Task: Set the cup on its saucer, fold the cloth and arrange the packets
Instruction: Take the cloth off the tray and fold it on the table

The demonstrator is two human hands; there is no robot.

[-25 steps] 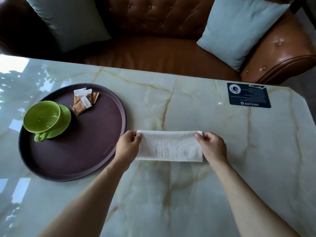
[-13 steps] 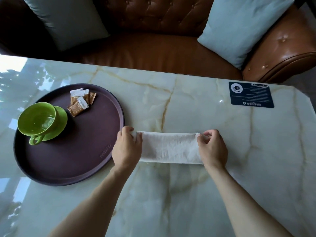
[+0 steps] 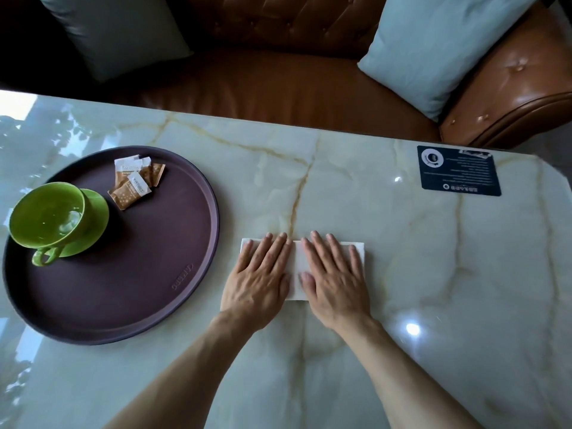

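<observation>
On marble table (image 3: 402,243): left hand (image 3: 260,280), right hand (image 3: 335,280) flat, fingers straight, pressing folded cloth (image 3: 297,274); no grip.

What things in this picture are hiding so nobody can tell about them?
- Cloth, head view: the left hand and right hand lie flat over most of it, so its folds stay hidden.
- Packets: the print is too small to read, and they overlap, so their count is unsure.
- Dark card: its text is too small.
- Saucer: the cup covers most of it.
- Sofa and cushions: cut off by the top edge.
</observation>
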